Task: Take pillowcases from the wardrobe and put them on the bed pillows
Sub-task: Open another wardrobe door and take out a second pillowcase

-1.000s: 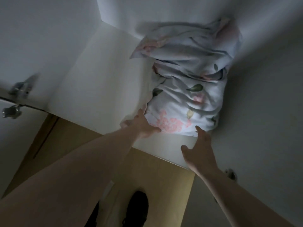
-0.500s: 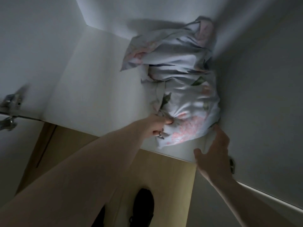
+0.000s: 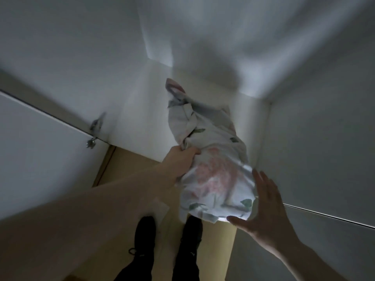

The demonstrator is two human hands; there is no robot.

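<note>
A crumpled bundle of white floral pillowcases, printed with pink flowers and green leaves, hangs halfway over the front edge of the white wardrobe shelf. My left hand is closed on the bundle's left side, gripping a fold of cloth. My right hand is spread open at the bundle's lower right corner, palm toward the fabric, fingers apart, holding nothing. The bundle's far end trails back onto the shelf.
The wardrobe's white side walls close in left and right. A metal door hinge sits at the left edge, by the open door. Below are a wooden floor and my two black shoes.
My left hand has pulled the bundle forward, so it now overhangs the shelf edge. My right hand has opened wider beside its lower corner. The view has tilted down to show my feet.
</note>
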